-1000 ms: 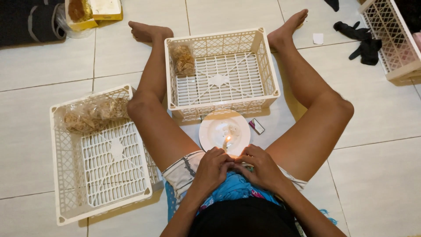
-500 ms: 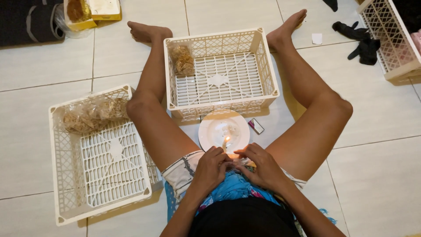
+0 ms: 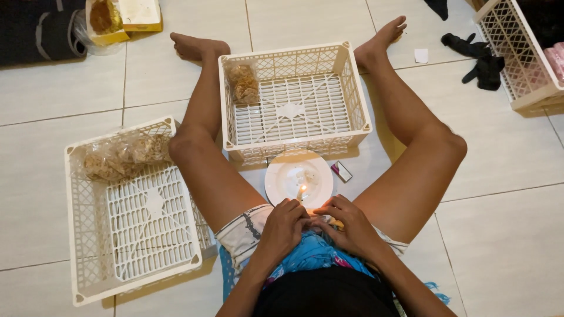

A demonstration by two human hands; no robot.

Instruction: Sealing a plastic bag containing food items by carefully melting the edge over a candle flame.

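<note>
Both hands, left hand (image 3: 285, 226) and right hand (image 3: 346, 226), pinch one small packet (image 3: 336, 222) beside one lit candle (image 3: 302, 192) on one white plate (image 3: 282, 176); three white baskets nearby.

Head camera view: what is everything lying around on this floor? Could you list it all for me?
Basket with one snack bag: 1, cream, between the legs.
Basket with several snack bags: 1, cream, at the person's left.
Third basket: 1, cream, top right corner.
Plate: 1, white, before the hands.
Candle: 1, lit, on the plate.
Lighter: 1, small, right of the plate.
Yellow box: 1, open, top left.
Black cloth: 1, near the third basket.
Floor tiles: pale grey.
Left hand: close to the flame, pinching something small.
Right hand: touching the left.
</note>
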